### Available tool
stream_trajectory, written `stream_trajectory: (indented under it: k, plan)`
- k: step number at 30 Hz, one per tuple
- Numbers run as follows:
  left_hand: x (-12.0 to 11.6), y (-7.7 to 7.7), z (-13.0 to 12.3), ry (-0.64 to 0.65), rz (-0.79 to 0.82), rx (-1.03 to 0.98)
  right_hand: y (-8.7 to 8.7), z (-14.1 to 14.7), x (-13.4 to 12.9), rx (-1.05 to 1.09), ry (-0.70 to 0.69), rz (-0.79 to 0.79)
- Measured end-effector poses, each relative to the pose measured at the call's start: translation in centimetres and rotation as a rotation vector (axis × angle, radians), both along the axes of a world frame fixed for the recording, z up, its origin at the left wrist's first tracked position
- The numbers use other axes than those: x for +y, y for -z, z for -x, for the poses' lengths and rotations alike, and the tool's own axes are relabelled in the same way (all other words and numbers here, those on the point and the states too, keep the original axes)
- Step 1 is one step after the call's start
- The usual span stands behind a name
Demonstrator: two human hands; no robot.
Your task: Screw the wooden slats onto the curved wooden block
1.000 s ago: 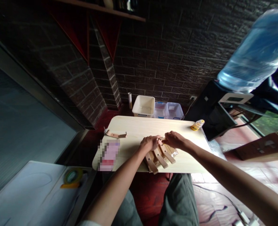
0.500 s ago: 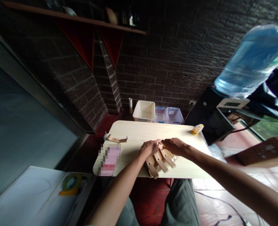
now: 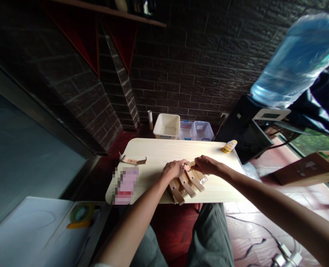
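Near the front edge of the table lies a wooden slatted piece (image 3: 185,183) made of several curved slats with dark holes. My left hand (image 3: 175,169) is closed over its far end, with the fingertips pressed on the wood. Close by on the right, my right hand (image 3: 206,164) is curled into a fist at the same end. A small yellowish bit shows between the two hands, too small to name, and what the right fingers hold is hidden. Clear plastic wrap (image 3: 203,179) shows beside the slats. One loose curved wooden piece (image 3: 133,161) lies at the table's far left.
A blurred pink item (image 3: 127,185) lies on the table (image 3: 158,148) at left, a yellow-capped clear bottle (image 3: 230,146) at the far right corner. Bins (image 3: 167,126) stand behind. A water dispenser (image 3: 253,129) is at right; cables (image 3: 264,230) cross the floor.
My right hand has gone from a flatter pose over the slats to a tighter fist, slightly apart from the left. The view has shifted a little; my left hand keeps its hold.
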State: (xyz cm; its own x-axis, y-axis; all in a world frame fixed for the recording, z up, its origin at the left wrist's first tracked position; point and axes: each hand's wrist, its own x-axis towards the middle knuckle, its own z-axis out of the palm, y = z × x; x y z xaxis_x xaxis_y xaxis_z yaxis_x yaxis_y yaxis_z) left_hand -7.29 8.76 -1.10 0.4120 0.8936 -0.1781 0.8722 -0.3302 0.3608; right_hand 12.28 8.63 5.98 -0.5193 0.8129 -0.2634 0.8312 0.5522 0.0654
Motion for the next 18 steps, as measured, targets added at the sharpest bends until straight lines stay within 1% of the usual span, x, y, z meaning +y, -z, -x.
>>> stream_trajectory:
  k: [3, 5, 8, 10, 14, 18]
  plan:
    - [0.0, -0.4, -0.1, 0.003, 0.024, 0.005, -0.2, -0.7, -0.3, 0.045, 0.113, 0.143]
    - [0.0, -0.6, -0.1, 0.007, 0.031, 0.001, -0.3, -0.9, -0.6, 0.057, 0.127, 0.126]
    - [-0.1, -0.6, 0.0, 0.000, 0.020, 0.004, -0.4, -0.7, -1.0, 0.057, 0.042, 0.016]
    - [-0.3, -0.5, 0.0, -0.011, 0.007, 0.006, -0.4, -0.3, -1.2, 0.063, -0.037, -0.016]
    - [-0.4, -0.3, 0.2, -0.017, -0.015, -0.023, -0.3, 0.3, -1.1, 0.061, -0.181, -0.031]
    - [-0.2, -0.1, 0.2, -0.010, 0.010, -0.031, 0.2, 0.0, -0.9, 0.064, -0.213, -0.020]
